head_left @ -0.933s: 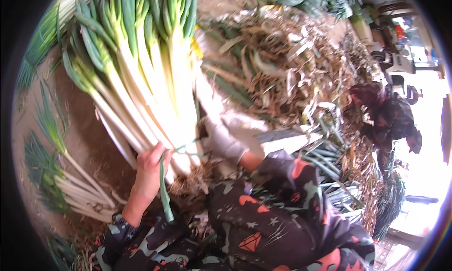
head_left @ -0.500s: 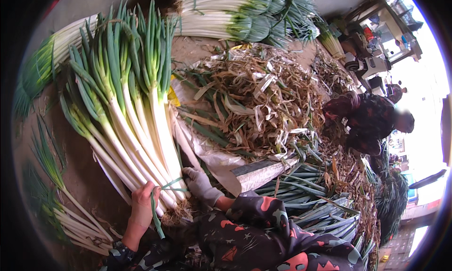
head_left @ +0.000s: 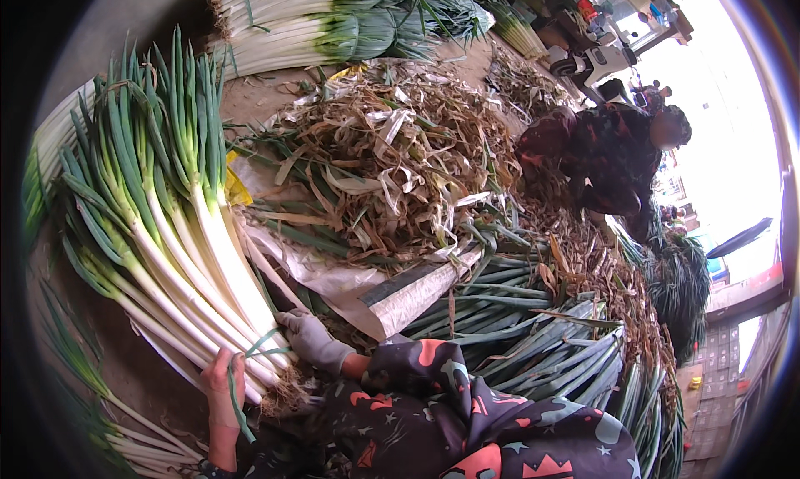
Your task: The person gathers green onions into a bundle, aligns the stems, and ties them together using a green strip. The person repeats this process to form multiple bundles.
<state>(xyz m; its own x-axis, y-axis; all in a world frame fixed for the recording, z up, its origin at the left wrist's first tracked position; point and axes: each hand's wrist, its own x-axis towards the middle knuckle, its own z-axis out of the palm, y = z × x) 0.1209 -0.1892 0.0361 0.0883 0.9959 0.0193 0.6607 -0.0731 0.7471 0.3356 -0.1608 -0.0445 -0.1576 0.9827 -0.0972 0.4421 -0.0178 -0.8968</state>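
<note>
A large bunch of green onions (head_left: 200, 254) lies slanted in front of me, leaves up and away, roots (head_left: 289, 389) near my body. Around the white stalks just above the roots runs a green tie strip (head_left: 267, 350). My bare left hand (head_left: 223, 387) is closed on this strip at the bunch's left side, a loose tail hanging below the fingers. Against the right side, my right hand (head_left: 317, 341), in a grey glove, has its fingers closed where the strip meets the stalks; the fingertips are partly hidden.
Tied green onion bundles (head_left: 300, 29) are stacked at the back. Dry husks (head_left: 392, 162) form a heap in the middle. More green onions lie at right (head_left: 533, 337) and lower left (head_left: 142, 437). Another person (head_left: 608, 154) bends over at far right, near a scooter (head_left: 596, 62).
The view has swung, so the whole scene sits farther left in the picture. Both hands stay at the tie strip by the root end; the strip looks looser across the stalks.
</note>
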